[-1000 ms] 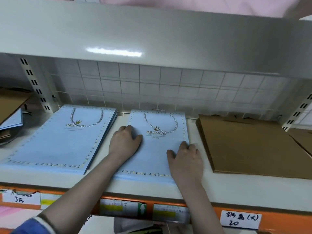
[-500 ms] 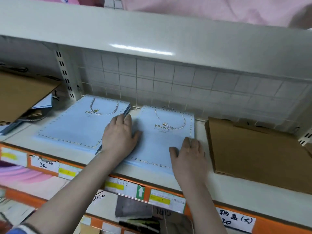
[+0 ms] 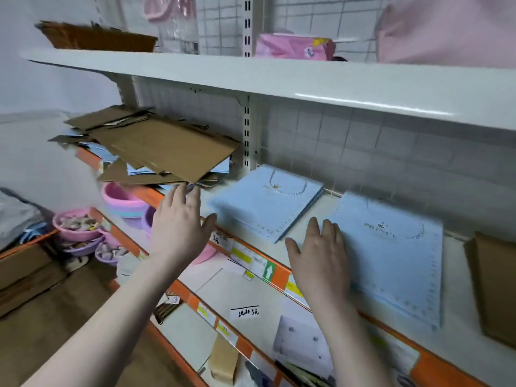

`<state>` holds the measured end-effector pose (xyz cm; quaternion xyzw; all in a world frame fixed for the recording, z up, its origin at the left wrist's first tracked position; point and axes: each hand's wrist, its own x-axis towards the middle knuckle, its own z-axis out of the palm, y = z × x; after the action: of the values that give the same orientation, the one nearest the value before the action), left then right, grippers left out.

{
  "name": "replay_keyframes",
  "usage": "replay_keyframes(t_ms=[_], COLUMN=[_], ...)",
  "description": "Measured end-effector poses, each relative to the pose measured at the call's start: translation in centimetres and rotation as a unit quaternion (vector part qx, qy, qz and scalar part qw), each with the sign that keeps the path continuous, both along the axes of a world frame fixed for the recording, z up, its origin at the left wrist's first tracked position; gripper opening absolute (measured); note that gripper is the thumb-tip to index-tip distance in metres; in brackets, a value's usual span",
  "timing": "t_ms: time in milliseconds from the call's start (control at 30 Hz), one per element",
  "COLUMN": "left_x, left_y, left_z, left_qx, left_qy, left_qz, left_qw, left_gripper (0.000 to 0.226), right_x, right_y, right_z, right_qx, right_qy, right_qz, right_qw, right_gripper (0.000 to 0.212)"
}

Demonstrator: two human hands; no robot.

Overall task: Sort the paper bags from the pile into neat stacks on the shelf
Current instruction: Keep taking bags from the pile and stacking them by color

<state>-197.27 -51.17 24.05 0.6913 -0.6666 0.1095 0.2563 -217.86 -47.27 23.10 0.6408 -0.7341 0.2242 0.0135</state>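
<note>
A messy pile of brown and light blue paper bags [image 3: 156,152] lies on the shelf [image 3: 458,277] at the left. Two flat stacks of light blue "PRINCE" bags lie to its right: a left stack [image 3: 268,202] and a right stack [image 3: 391,255]. A brown bag stack [image 3: 494,286] sits at the far right edge. My left hand [image 3: 178,222] hovers with straight fingers just below the pile's front edge, holding nothing. My right hand [image 3: 321,252] lies flat with its fingers on the left edge of the right blue stack.
A white upper shelf [image 3: 251,76] overhangs the work level, with pink packages [image 3: 293,46] and a brown stack [image 3: 97,37] on it. Pink and purple plastic basins [image 3: 81,227] sit lower left. Orange shelf edging with price labels [image 3: 251,263] runs along the front. Lower shelves hold papers.
The view has swung left, revealing the pile. My left hand has left the blue stacks and moved left toward the pile. My right hand stays at the right blue stack's left edge.
</note>
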Motion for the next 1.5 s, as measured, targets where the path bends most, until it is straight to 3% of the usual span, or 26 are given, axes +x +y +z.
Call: replay_keyframes(t_ms=[367, 733, 1200, 1500], left_x=[18.5, 32.2, 35.1, 30.2], left_y=[-0.1, -3.6, -19.1, -30.3], left_z=[2.1, 2.2, 2.0, 3.0], left_qx=[-0.036, -0.03, -0.005, 0.072], left_qy=[0.023, 0.015, 0.035, 0.007], left_qz=[0.046, 0.06, -0.021, -0.116], left_qw=[0.998, 0.998, 0.999, 0.991], left_gripper=[0.057, 0.055, 0.06, 0.062], right_x=[18.9, 30.3, 33.2, 31.6], right_y=[-3.3, -7.6, -21.0, -25.6], right_z=[0.8, 1.0, -1.1, -0.7], right_qx=[-0.1, -0.094, -0.133, -0.021], right_qy=[-0.005, 0.003, -0.026, -0.01], right_qz=[0.034, 0.035, -0.06, -0.126], right_qw=[0.994, 0.995, 0.989, 0.992], right_gripper=[0.059, 0.056, 0.048, 0.055])
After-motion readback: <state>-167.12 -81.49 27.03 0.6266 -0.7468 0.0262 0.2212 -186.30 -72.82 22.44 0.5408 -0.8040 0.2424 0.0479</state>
